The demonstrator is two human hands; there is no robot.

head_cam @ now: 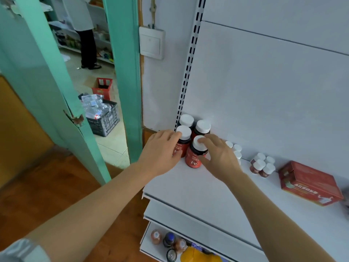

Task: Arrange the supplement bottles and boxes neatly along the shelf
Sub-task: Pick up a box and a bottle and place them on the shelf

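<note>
Several red supplement bottles with white caps stand in a tight cluster at the left end of the white shelf (188, 184). My left hand (160, 152) wraps the front-left bottle (183, 138) from its left side. My right hand (219, 154) grips the front-right bottle (195, 154), fingers over its cap; its label reads "Fe". Behind them stand two more bottles (203, 127). Small white-capped bottles (235, 148) are partly hidden behind my right hand. Another group of small bottles (262, 165) and stacked red boxes (309, 183) sit further right.
A slotted shelf upright (188, 63) and wall switch (152, 42) are at the left. Lower shelves hold bottles (170, 241) and a yellow item (198, 255). Through the green door frame (122, 72), a crate of goods (102, 114), a red basket and a standing person.
</note>
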